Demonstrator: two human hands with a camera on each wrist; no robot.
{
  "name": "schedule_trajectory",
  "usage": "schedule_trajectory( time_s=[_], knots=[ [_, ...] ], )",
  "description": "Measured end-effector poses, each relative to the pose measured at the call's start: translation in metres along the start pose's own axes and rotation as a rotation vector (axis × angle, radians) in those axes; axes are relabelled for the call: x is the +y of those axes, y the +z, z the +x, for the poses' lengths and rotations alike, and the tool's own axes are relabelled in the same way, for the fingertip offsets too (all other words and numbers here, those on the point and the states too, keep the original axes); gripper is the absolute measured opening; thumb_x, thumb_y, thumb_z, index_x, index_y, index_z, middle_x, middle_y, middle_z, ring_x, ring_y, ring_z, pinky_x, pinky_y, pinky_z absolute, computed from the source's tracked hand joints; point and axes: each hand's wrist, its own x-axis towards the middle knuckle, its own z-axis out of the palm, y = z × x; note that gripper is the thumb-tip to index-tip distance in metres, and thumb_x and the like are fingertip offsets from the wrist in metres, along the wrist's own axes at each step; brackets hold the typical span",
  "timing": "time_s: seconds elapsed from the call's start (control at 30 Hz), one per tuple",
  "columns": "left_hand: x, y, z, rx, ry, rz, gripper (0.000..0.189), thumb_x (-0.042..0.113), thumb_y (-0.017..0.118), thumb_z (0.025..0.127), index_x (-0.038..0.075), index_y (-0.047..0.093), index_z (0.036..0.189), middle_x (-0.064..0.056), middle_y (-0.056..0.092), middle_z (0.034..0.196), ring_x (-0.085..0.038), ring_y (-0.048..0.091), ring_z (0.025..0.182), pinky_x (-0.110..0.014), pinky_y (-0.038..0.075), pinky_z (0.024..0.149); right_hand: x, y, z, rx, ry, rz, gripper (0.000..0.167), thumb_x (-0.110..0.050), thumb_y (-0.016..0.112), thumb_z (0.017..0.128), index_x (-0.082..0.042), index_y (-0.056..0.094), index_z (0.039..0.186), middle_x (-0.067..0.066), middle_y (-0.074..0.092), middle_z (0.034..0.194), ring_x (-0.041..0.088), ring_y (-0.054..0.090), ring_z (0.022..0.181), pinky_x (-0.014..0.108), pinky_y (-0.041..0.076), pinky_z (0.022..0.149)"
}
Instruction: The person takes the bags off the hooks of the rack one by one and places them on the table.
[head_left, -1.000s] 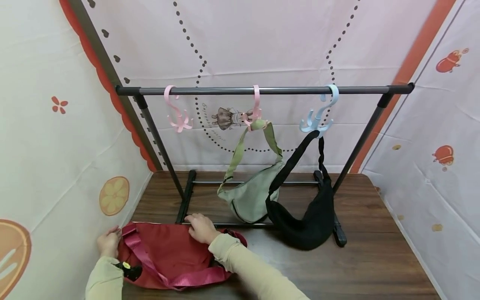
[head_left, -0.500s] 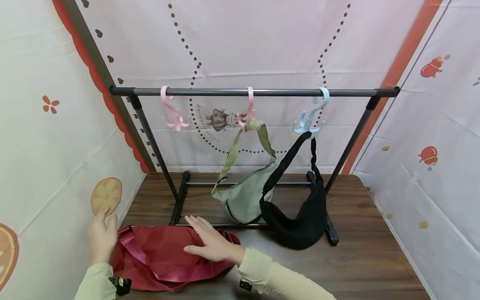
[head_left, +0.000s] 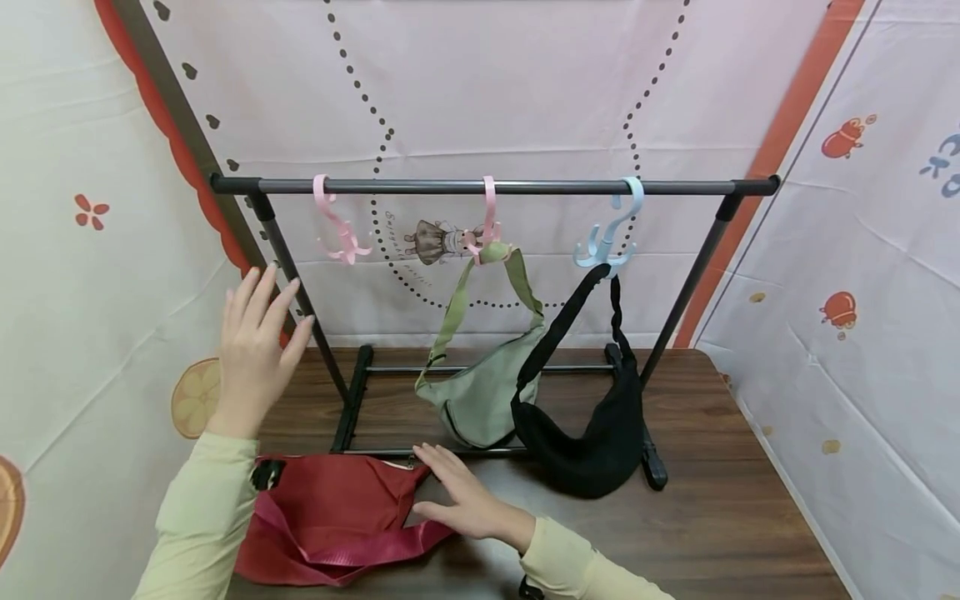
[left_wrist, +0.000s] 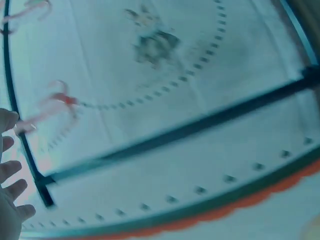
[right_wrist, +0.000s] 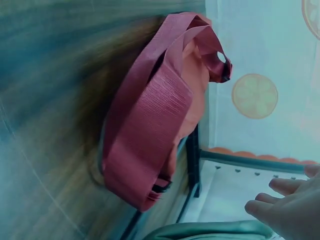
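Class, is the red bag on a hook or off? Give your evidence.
Off: the red bag lies on the table, and the leftmost pink hook hangs bare.

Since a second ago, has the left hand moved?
Yes: the left hand rose in the head view, from the red bag toward the rack's left post.

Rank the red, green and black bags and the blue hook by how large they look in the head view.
1. Red bag, though it seems nearer the camera, which may enlarge it.
2. Black bag and green bag: too alike to rank.
3. Blue hook, clearly smallest.
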Motion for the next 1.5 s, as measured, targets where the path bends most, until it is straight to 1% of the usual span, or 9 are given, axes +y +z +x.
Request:
schedule_trajectory(
  time_s=[0.13, 0.23, 0.47, 0.63, 0.77, 0.93, 1.07, 1.33, 1.5],
  knots=[
    [0.018, 0.007, 0.035, -0.007, 0.093, -0.031, 0.047, 0.013, 0.067, 0.075, 0.000, 0.057, 0.119, -0.019, 0.046, 0.132, -0.033, 0.036, 0.127, -0.055, 0.019, 0.106, 0.005, -0.001, -0.006, 0.029, 0.032, 0.055, 0.065, -0.039, 0.052, 0.090, -0.024, 0.020, 0.145, 0.005, 0.019, 0.149, 0.027, 0.013, 0.137, 0.050, 0.024, 0.105],
    [0.027, 0.014, 0.053, -0.012, 0.154, -0.043, 0.046, 0.016, 0.066, 0.076, 0.001, 0.057, 0.119, -0.019, 0.047, 0.131, -0.033, 0.037, 0.126, -0.056, 0.021, 0.104, 0.007, -0.003, -0.007, 0.052, 0.043, 0.067, 0.065, -0.039, 0.053, 0.090, -0.023, 0.022, 0.144, 0.005, 0.021, 0.149, 0.027, 0.014, 0.137, 0.050, 0.023, 0.105],
    [0.045, 0.030, 0.079, -0.023, 0.239, -0.068, 0.045, 0.015, 0.065, 0.078, 0.001, 0.057, 0.119, -0.017, 0.047, 0.132, -0.032, 0.039, 0.124, -0.053, 0.022, 0.105, 0.011, -0.006, -0.015, 0.081, 0.055, 0.105, 0.062, -0.036, 0.054, 0.090, -0.022, 0.025, 0.144, 0.006, 0.027, 0.146, 0.029, 0.019, 0.135, 0.050, 0.023, 0.105],
    [0.059, 0.041, 0.096, -0.059, 0.292, -0.082, 0.045, 0.011, 0.070, 0.076, 0.000, 0.058, 0.118, -0.019, 0.046, 0.133, -0.034, 0.039, 0.124, -0.042, 0.023, 0.108, 0.012, -0.007, -0.019, 0.095, 0.036, 0.106, 0.061, -0.034, 0.053, 0.091, -0.019, 0.026, 0.143, 0.006, 0.030, 0.145, 0.026, 0.024, 0.133, 0.044, 0.027, 0.105],
    [0.075, 0.052, 0.113, -0.084, 0.338, -0.098, 0.042, 0.011, 0.069, 0.078, 0.000, 0.058, 0.118, -0.019, 0.046, 0.132, -0.033, 0.041, 0.123, -0.037, 0.024, 0.108, 0.012, -0.011, -0.021, 0.126, 0.013, 0.114, 0.060, -0.031, 0.053, 0.091, -0.016, 0.027, 0.143, 0.004, 0.031, 0.144, 0.022, 0.027, 0.131, 0.041, 0.029, 0.104],
    [0.094, 0.066, 0.134, -0.061, 0.353, -0.160, 0.041, 0.006, 0.068, 0.078, -0.001, 0.058, 0.117, -0.019, 0.051, 0.127, -0.031, 0.045, 0.119, -0.031, 0.028, 0.106, 0.008, -0.014, -0.024, 0.121, 0.030, 0.122, 0.059, -0.037, 0.050, 0.092, -0.021, 0.026, 0.143, 0.001, 0.031, 0.143, 0.019, 0.029, 0.130, 0.041, 0.031, 0.103],
    [0.106, 0.075, 0.146, -0.061, 0.347, -0.191, 0.039, 0.003, 0.069, 0.076, -0.002, 0.059, 0.114, -0.018, 0.054, 0.123, -0.030, 0.047, 0.116, -0.029, 0.031, 0.104, 0.008, -0.016, -0.029, 0.116, 0.060, 0.134, 0.058, -0.038, 0.049, 0.092, -0.021, 0.027, 0.143, 0.002, 0.034, 0.141, 0.020, 0.031, 0.128, 0.040, 0.034, 0.100],
    [0.119, 0.088, 0.158, -0.123, 0.300, -0.182, 0.034, 0.005, 0.067, 0.078, -0.004, 0.060, 0.111, -0.016, 0.056, 0.120, -0.028, 0.049, 0.115, -0.029, 0.035, 0.101, 0.011, -0.021, -0.039, 0.143, 0.083, 0.145, 0.054, -0.036, 0.050, 0.092, -0.019, 0.032, 0.140, 0.001, 0.044, 0.133, 0.021, 0.036, 0.124, 0.037, 0.036, 0.096],
    [0.124, 0.093, 0.167, -0.187, 0.264, -0.185, 0.034, 0.004, 0.065, 0.078, -0.004, 0.060, 0.111, -0.016, 0.057, 0.118, -0.027, 0.051, 0.112, -0.030, 0.039, 0.098, 0.016, -0.023, -0.043, 0.134, 0.116, 0.167, 0.053, -0.038, 0.049, 0.092, -0.020, 0.033, 0.139, 0.000, 0.048, 0.129, 0.020, 0.038, 0.122, 0.037, 0.039, 0.094]
  ],
)
